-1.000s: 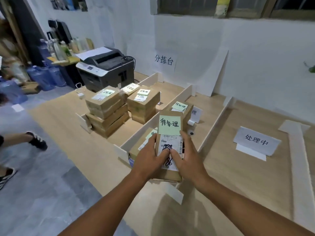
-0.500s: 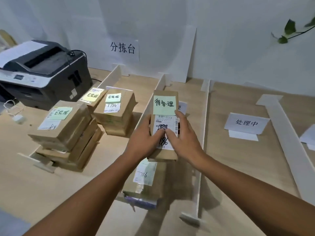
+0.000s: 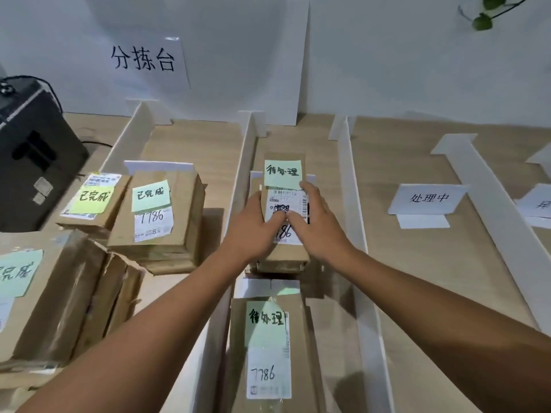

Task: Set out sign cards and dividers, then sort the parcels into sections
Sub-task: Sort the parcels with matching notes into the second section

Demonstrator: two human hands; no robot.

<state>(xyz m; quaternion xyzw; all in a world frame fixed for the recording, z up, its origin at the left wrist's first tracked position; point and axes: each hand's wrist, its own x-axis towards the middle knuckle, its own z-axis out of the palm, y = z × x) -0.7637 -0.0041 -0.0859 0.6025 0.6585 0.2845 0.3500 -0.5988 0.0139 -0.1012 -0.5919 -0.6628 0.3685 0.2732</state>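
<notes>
- A wooden surface (image 3: pixel 447 278) fills the frame, cut into lanes by upright white dividers (image 3: pixel 354 204) that run toward the back wall.
- A dark printer (image 3: pixel 32 162) sits at the left edge.
- In the left lanes, stacks (image 3: pixel 158 222) of brown cartons carry green notes.
- At bottom centre, a second parcel (image 3: pixel 268 353) lies flat in the middle lane, with "7786" written on its white label.
- At centre frame, the parcel (image 3: pixel 284 253) being sorted lies lengthwise in the middle lane, over another carton. Whether its weight is already down cannot be told.
- The left hand (image 3: pixel 253 228) grips its left long edge with the thumb on the shipping label (image 3: pixel 290 201). The right hand (image 3: pixel 316 225) mirrors it on the right edge, and the thumb tips nearly meet.
- The parcel looks like stiff, flat cardboard, probably light enough for one hand but steadier with two. The long edges look like the surest hold, since the label face may be slick.
- A card (image 3: pixel 428 199) stands right of centre in an otherwise bare lane. Another is cut off at the right edge.
- A green note (image 3: pixel 282 172) covers the parcel's far end. It appears only stuck on and could peel if rubbed, so fingers are best kept off it.
</notes>
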